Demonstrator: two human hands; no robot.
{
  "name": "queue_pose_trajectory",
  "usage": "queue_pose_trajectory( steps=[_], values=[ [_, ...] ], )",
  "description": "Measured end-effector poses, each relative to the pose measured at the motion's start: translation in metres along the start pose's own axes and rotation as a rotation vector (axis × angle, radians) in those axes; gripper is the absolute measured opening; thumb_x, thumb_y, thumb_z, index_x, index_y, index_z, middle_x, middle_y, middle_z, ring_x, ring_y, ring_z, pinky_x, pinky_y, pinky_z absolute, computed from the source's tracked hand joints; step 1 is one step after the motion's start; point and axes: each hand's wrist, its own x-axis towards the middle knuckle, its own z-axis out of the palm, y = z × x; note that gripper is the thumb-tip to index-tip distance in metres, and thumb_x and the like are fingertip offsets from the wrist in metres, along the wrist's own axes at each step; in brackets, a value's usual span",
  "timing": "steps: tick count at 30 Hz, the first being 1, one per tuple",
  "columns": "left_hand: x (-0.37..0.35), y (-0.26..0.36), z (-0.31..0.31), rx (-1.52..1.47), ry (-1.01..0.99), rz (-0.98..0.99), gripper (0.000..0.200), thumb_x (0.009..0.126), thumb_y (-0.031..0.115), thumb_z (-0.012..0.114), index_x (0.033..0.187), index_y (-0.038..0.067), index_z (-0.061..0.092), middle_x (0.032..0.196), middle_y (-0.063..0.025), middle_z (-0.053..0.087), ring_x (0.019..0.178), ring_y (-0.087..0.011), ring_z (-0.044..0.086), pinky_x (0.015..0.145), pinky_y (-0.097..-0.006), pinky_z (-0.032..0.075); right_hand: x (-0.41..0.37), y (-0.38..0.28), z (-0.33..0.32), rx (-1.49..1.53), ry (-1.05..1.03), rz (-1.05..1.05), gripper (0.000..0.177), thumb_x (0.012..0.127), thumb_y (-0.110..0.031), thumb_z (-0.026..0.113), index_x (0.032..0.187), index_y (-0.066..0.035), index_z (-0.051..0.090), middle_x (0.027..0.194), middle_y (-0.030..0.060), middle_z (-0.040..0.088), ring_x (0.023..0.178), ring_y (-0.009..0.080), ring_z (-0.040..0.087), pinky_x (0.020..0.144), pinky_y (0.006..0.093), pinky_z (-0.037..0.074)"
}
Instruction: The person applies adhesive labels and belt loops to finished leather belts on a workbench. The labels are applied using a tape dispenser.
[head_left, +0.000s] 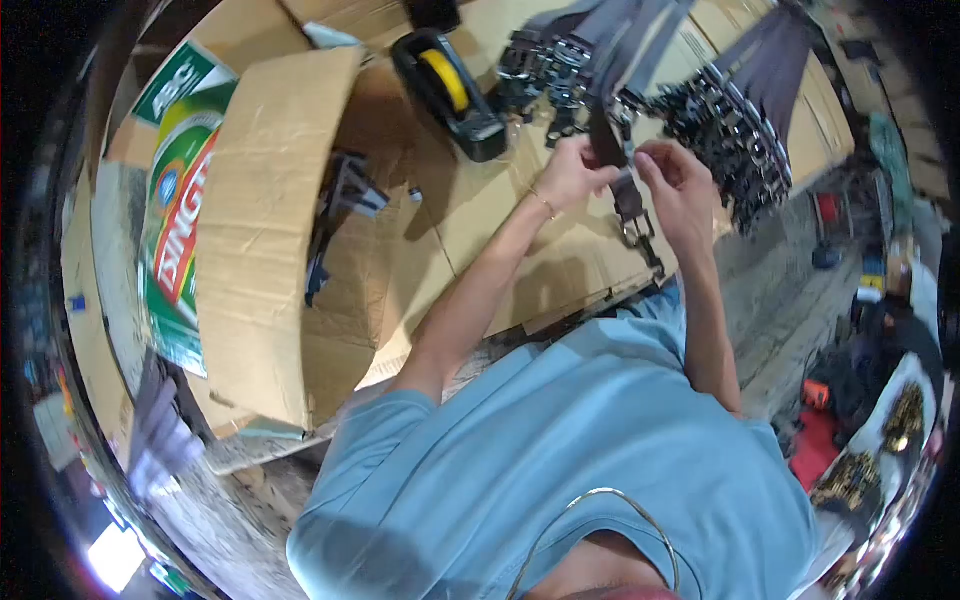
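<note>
A dark strap (627, 196) with a metal buckle (636, 232) and a dark clip at its lower end hangs between my hands over the cardboard. My left hand (577, 178) pinches it from the left. Close on its right side, my right hand (684, 192) has thumb and fingertips drawn together. A small pale bit shows between the two hands, too blurred to name. Just beyond lie a bundle of grey straps (640, 45) with metal buckles and, to the right, another strap bundle (765, 75) with dark clips and buckles.
A black tape dispenser (480, 125) with yellow inside stands left of the straps on the cardboard surface (490, 235). An open carton (265, 230) at left holds dark pieces. Past the table's right edge, a grey floor (775, 290) and cluttered goods show.
</note>
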Motion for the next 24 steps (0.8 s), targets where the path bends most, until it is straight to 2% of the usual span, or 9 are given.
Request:
queue_pose_trajectory(
  steps=[1, 2, 3, 5, 6, 11, 14, 21, 24],
  values=[
    [0.001, -0.004, 0.002, -0.061, 0.024, 0.020, 0.015, 0.076, -0.001, 0.066, 0.087, -0.002, 0.057, 0.069, -0.0045, 0.061, 0.054, -0.0089, 0.055, 0.048, -0.0234, 0.044, -0.002, 0.006, -0.008, 0.063, 0.042, 0.034, 0.013, 0.084, -0.010, 0.061, 0.090, 0.001, 0.064, 0.077, 0.0043, 0.065, 0.073, 0.0096, 0.060, 0.067, 0.0235, 0.046],
    [0.002, -0.007, 0.004, -0.055, 0.049, 0.032, 0.014, 0.076, -0.002, 0.067, 0.086, -0.001, 0.057, 0.069, -0.0046, 0.061, 0.054, -0.0093, 0.055, 0.047, -0.0237, 0.044, -0.005, 0.009, -0.017, 0.079, 0.045, 0.098, 0.016, 0.084, -0.013, 0.063, 0.091, 0.001, 0.065, 0.091, 0.0057, 0.064, 0.082, 0.0118, 0.060, 0.073, 0.0243, 0.047],
    [0.004, -0.012, 0.006, -0.122, 0.066, 0.050, 0.013, 0.076, -0.003, 0.065, 0.086, -0.001, 0.057, 0.070, -0.0053, 0.061, 0.054, -0.0100, 0.055, 0.048, -0.0244, 0.045, -0.008, 0.013, -0.022, 0.083, 0.072, 0.110, 0.016, 0.084, -0.013, 0.063, 0.091, 0.001, 0.065, 0.091, 0.0057, 0.064, 0.082, 0.0118, 0.060, 0.073, 0.0243, 0.047],
    [0.006, -0.022, 0.011, -0.233, 0.118, 0.054, 0.012, 0.077, -0.005, 0.064, 0.086, 0.000, 0.057, 0.073, -0.0059, 0.061, 0.054, -0.0111, 0.055, 0.049, -0.0248, 0.046, -0.012, 0.020, -0.028, 0.095, 0.147, 0.029, 0.020, 0.082, -0.016, 0.065, 0.092, 0.001, 0.066, 0.108, 0.0097, 0.059, 0.094, 0.0147, 0.058, 0.080, 0.0264, 0.048],
    [0.007, -0.025, 0.013, -0.223, 0.101, 0.047, 0.012, 0.077, -0.005, 0.064, 0.086, 0.000, 0.057, 0.073, -0.0059, 0.061, 0.054, -0.0111, 0.055, 0.049, -0.0248, 0.046, -0.012, 0.023, -0.031, 0.086, 0.148, 0.080, 0.023, 0.081, -0.018, 0.066, 0.093, 0.001, 0.067, 0.122, 0.0127, 0.052, 0.105, 0.0183, 0.054, 0.086, 0.0287, 0.047],
    [0.007, -0.027, 0.019, -0.452, 0.255, 0.092, 0.014, 0.078, -0.003, 0.064, 0.090, 0.000, 0.058, 0.078, -0.0067, 0.062, 0.056, -0.0122, 0.057, 0.049, -0.0255, 0.048, -0.008, 0.039, -0.019, 0.146, 0.131, 0.117, 0.023, 0.081, -0.017, 0.065, 0.094, 0.001, 0.068, 0.130, 0.0152, 0.048, 0.117, 0.0237, 0.048, 0.090, 0.0332, 0.045],
    [0.006, -0.028, 0.020, -0.499, 0.246, 0.088, 0.017, 0.078, -0.002, 0.064, 0.094, 0.001, 0.057, 0.080, -0.0066, 0.063, 0.058, -0.0123, 0.058, 0.050, -0.0256, 0.048, -0.003, 0.048, -0.004, 0.283, 0.090, 0.149, 0.019, 0.081, -0.012, 0.064, 0.093, 0.002, 0.069, 0.137, 0.0166, 0.041, 0.122, 0.0250, 0.044, 0.093, 0.0332, 0.041],
    [0.004, -0.024, 0.020, -0.563, 0.250, 0.082, 0.018, 0.079, -0.002, 0.063, 0.096, 0.002, 0.057, 0.083, -0.0059, 0.064, 0.061, -0.0119, 0.059, 0.052, -0.0246, 0.049, 0.006, 0.058, 0.016, 0.323, 0.091, 0.195, 0.019, 0.081, -0.010, 0.063, 0.093, 0.004, 0.068, 0.138, 0.0159, 0.040, 0.122, 0.0246, 0.044, 0.090, 0.0310, 0.044],
    [0.004, -0.026, 0.019, -0.560, 0.236, 0.104, 0.017, 0.080, -0.002, 0.062, 0.096, 0.002, 0.057, 0.084, -0.0060, 0.064, 0.062, -0.0117, 0.059, 0.053, -0.0249, 0.049, 0.007, 0.058, 0.019, 0.308, 0.109, 0.180, 0.020, 0.081, -0.010, 0.063, 0.093, 0.005, 0.067, 0.137, 0.0158, 0.041, 0.118, 0.0239, 0.049, 0.087, 0.0295, 0.046]
  ],
)
